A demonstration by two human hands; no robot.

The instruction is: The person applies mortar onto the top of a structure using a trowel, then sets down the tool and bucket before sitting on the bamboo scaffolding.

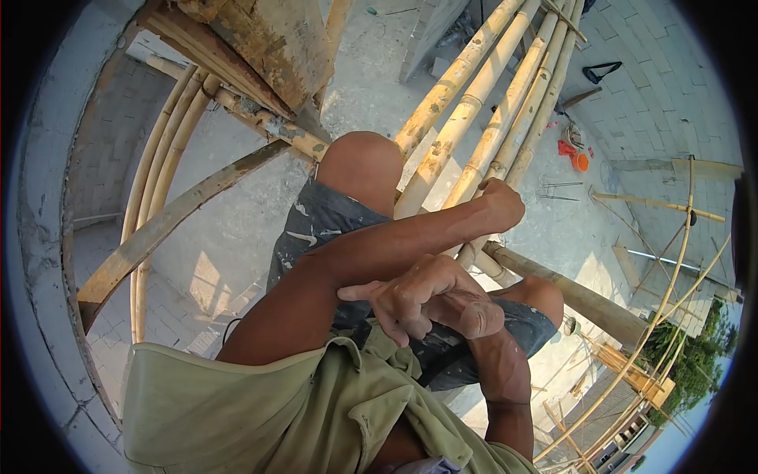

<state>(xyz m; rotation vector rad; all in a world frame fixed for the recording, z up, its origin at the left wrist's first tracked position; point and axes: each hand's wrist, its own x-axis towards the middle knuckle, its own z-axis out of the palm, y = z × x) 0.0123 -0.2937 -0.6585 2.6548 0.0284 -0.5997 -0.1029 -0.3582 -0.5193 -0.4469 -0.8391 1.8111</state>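
My left arm reaches across my lap. My left hand is closed in a fist beside the bamboo poles; its curled fingers are turned away, so anything inside them is hidden. Below that forearm, my right hand hangs over my lap with its fingers loosely bent and apart. One finger of it points left, close to my left forearm near the elbow. I see nothing held in the right hand. My bare knees stick out of dark, paint-spotted shorts, under a light green shirt.
Far below lies a concrete floor with an orange bucket. A thick wooden post runs right from my knee. Bamboo scaffolding stands at the right. Curved poles and a plank are at the left, below rough boards.
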